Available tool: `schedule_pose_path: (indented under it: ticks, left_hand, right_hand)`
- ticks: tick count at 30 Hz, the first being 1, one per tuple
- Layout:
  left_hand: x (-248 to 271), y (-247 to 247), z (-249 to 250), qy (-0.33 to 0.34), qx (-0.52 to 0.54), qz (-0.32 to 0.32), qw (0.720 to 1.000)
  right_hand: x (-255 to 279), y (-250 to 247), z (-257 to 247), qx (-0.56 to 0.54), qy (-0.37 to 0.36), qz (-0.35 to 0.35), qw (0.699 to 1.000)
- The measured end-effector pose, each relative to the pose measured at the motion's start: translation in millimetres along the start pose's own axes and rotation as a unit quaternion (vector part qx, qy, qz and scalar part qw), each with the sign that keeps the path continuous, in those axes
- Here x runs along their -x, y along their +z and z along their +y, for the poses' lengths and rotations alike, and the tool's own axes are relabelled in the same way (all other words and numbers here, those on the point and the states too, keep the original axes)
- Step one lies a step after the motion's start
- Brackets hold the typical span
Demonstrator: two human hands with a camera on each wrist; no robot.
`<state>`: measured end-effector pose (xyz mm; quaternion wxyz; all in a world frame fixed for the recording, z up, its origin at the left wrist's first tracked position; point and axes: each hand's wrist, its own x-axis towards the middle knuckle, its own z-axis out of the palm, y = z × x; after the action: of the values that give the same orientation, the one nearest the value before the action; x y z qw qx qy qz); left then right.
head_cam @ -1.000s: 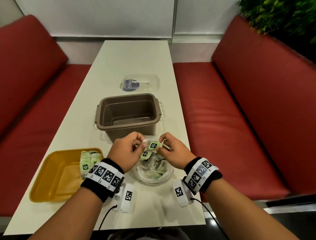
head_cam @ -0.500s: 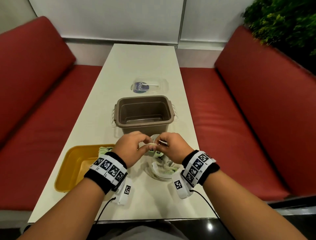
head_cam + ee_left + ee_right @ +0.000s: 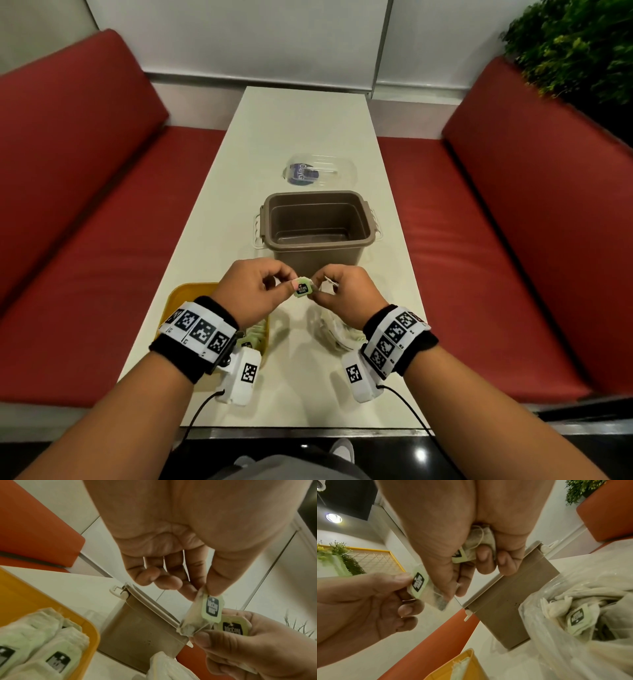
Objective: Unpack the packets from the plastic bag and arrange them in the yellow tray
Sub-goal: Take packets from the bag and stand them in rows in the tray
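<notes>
- Head view: your left hand point(image 3: 255, 291) and right hand point(image 3: 346, 295) pinch one packet point(image 3: 303, 288) between them, at 6 o'clock of the brown bin point(image 3: 317, 224); yellow tray point(image 3: 181, 294) at 8 o'clock.
- Left wrist: thumb and forefinger clamp its tag point(image 3: 212, 607).
- Right wrist: curled fingers point(image 3: 485, 559) trap a second packet point(image 3: 481, 540); plastic bag point(image 3: 583, 615) at 4 o'clock.

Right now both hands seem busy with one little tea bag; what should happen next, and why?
Probably the right hand lets go, so the left hand can carry the packet to the yellow tray. Both pinch it between them, the tray lies by the left wrist, and the plastic bag holds more.
</notes>
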<state>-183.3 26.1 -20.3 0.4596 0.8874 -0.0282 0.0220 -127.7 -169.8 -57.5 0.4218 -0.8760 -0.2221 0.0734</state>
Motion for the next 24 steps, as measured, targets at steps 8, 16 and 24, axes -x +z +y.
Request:
schedule_pose_path:
  ticks: [8, 16, 24]
  left_hand:
    - [12, -21, -18, -0.016, -0.024, 0.002, 1.000]
    - [22, -33, -34, -0.047, 0.007, -0.029, 0.998]
    - [28, -44, -54, -0.025, -0.068, -0.019, 0.997]
  right_hand:
    - [-1, 29, -13, 0.003, -0.009, -0.015, 1.000]
    - [-7, 54, -21, -0.013, -0.021, -0.011, 1.000]
    - [-11, 85, -21, -0.037, -0.038, -0.035, 0.998]
